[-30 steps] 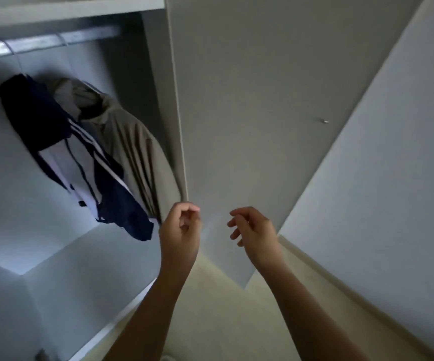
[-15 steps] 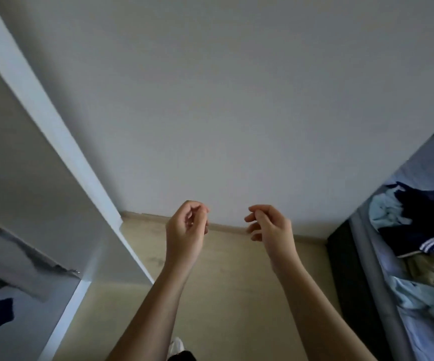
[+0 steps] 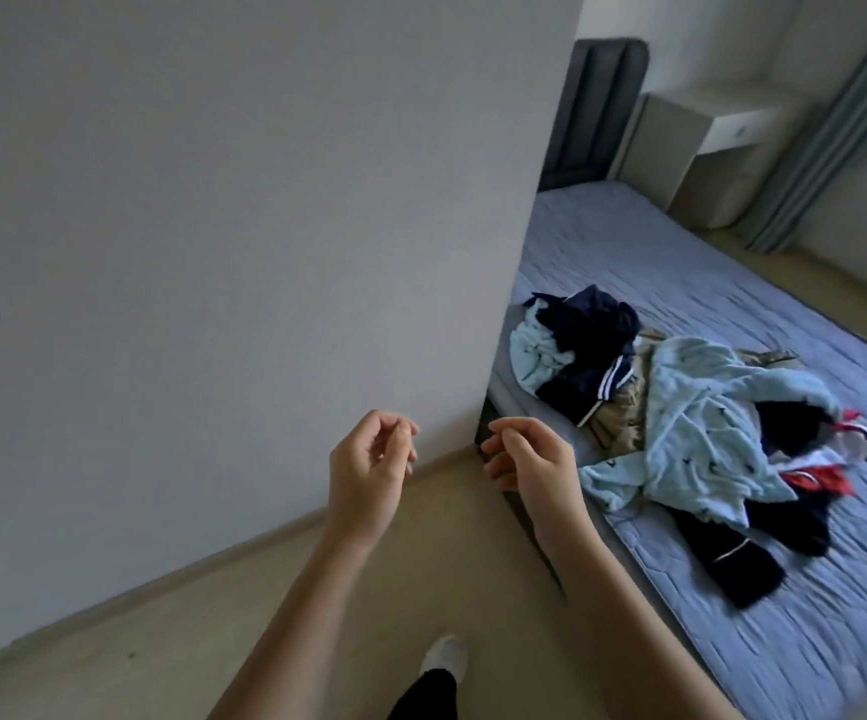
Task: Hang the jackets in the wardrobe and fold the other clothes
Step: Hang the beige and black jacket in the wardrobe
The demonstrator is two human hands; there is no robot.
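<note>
Hands: my left hand (image 3: 369,470) and right hand (image 3: 530,459) hang in front of me over the floor (image 3: 317,615), side by side but apart. The fingers of both are loosely curled and grip nothing.
Task things: the clothes pile (image 3: 680,418) lies on the bed (image 3: 836,641), along its near long edge beside the wall (image 3: 213,252), well short of the headboard (image 3: 597,111).
In the pile: a navy piece with white stripes (image 3: 592,366), a light-blue garment (image 3: 706,423) spread over the middle, a tan piece (image 3: 623,407) under it, a red-and-white piece (image 3: 816,475), and a dark piece with thin white piping (image 3: 743,558) trailing toward the foot of the bed.
Done: I cannot tell — the wardrobe is out of view, so I can't count any hung jackets.
Left: I judge most of the work remains. Everything on the bed is crumpled and tangled, and I see no folded stack anywhere.
Next, as I judge it: step to the bed's near edge and pull one garment free.
Writing: none I can read — the light-blue garment carries small dark marks, too small to make out.
</note>
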